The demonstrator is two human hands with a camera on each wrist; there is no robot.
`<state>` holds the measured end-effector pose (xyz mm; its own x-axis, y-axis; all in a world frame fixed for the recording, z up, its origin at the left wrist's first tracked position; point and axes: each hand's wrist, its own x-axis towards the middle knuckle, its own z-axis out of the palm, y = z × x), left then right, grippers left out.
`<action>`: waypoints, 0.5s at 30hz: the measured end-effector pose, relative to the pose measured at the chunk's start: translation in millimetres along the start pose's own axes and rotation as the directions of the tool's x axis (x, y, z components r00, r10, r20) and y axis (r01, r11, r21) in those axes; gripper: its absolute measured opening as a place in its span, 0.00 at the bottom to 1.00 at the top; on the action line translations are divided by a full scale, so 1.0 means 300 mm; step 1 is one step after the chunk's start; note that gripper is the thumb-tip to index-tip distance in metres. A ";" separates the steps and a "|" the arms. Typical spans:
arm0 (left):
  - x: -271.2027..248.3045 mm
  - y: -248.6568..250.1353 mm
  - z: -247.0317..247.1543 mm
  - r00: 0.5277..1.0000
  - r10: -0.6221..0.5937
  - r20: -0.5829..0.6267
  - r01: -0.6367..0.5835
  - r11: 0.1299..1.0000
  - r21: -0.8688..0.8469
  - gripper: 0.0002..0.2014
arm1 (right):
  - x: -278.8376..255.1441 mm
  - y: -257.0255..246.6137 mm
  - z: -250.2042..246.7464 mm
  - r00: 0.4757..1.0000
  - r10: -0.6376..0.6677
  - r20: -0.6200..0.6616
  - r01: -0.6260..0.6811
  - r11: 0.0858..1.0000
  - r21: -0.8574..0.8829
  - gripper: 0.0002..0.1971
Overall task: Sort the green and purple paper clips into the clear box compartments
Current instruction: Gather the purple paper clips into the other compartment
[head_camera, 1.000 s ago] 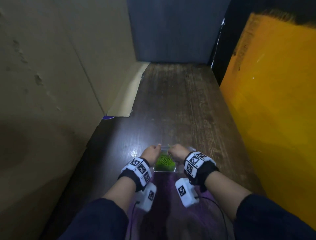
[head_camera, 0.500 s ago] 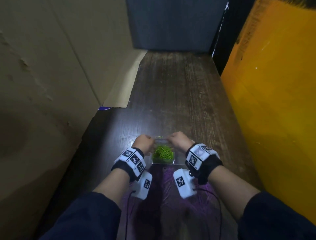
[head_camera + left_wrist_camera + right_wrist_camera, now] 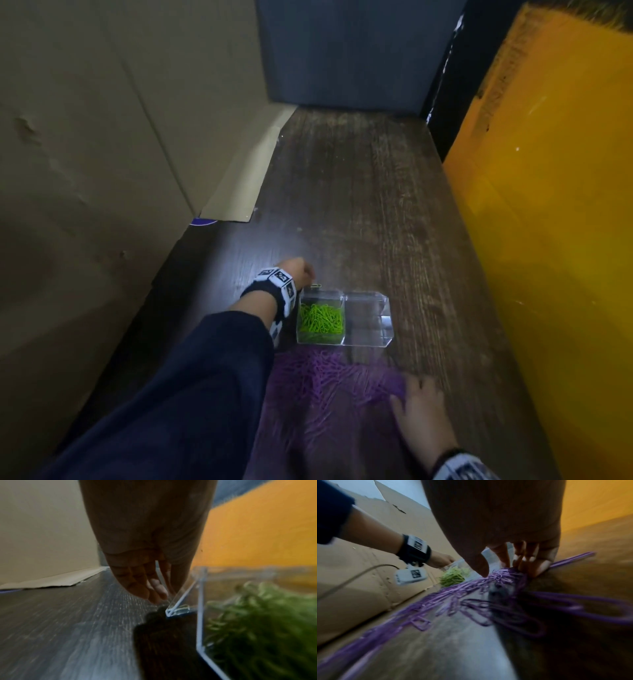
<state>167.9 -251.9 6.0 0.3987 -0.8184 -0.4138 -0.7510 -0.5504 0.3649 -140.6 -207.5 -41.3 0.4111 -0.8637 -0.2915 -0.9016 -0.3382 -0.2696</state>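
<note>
The clear box (image 3: 383, 320) stands on the wooden table, its left compartment full of green clips (image 3: 321, 318) and its right compartment bare. One green clip (image 3: 315, 285) lies just behind the box's far-left corner. My left hand (image 3: 308, 274) hovers there with fingers (image 3: 154, 592) straight and pointing down, their tips beside a clear flap (image 3: 180, 599) of the box, holding nothing. Purple clips (image 3: 329, 380) are spread in front of the box. My right hand (image 3: 407, 387) rests on their right edge, its fingertips (image 3: 539, 566) touching the clips (image 3: 471, 595).
A cardboard wall (image 3: 102, 171) runs close along the left, with a flap (image 3: 239, 192) lying on the table. A yellow panel (image 3: 548, 240) closes the right side and a dark panel (image 3: 342, 51) the back. Bare wood (image 3: 359, 188) lies beyond the box.
My right hand has left the box's far side and moved back and right onto the purple clips. The left hand stays at the box's far-left corner.
</note>
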 end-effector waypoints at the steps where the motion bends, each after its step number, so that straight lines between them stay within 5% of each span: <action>1: 0.023 0.004 0.006 1.000 -0.004 0.027 0.003 0.999 0.043 0.13 | -0.005 -0.022 0.012 0.998 -0.056 0.038 0.057 0.998 -0.004 0.22; 4: 0.082 0.006 0.036 0.996 0.015 0.092 -0.026 0.993 0.117 0.15 | 0.013 -0.054 0.010 0.976 -0.214 -0.032 0.210 0.973 -0.093 0.24; 8: 0.092 0.017 0.044 0.991 0.010 0.130 -0.035 0.981 0.193 0.14 | 0.040 -0.047 0.029 0.986 -0.164 0.014 0.164 0.969 -0.186 0.32; 11: 0.066 0.006 0.036 0.991 0.004 0.137 -0.030 0.982 0.185 0.15 | 0.005 -0.048 0.062 0.970 -0.235 0.055 0.241 0.928 -0.286 0.24; 15: -0.004 -0.048 0.026 0.996 0.077 -0.041 -0.074 0.996 0.057 0.12 | -0.068 -0.104 0.070 0.906 -0.385 0.178 0.417 0.884 -0.210 0.27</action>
<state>174.1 -241.6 -5.2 0.3614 -0.8644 -0.3496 -0.8072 -0.4777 0.3467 -117.9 -171.5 -46.3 0.7434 -0.5857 -0.3231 -0.6540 -0.7376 -0.1676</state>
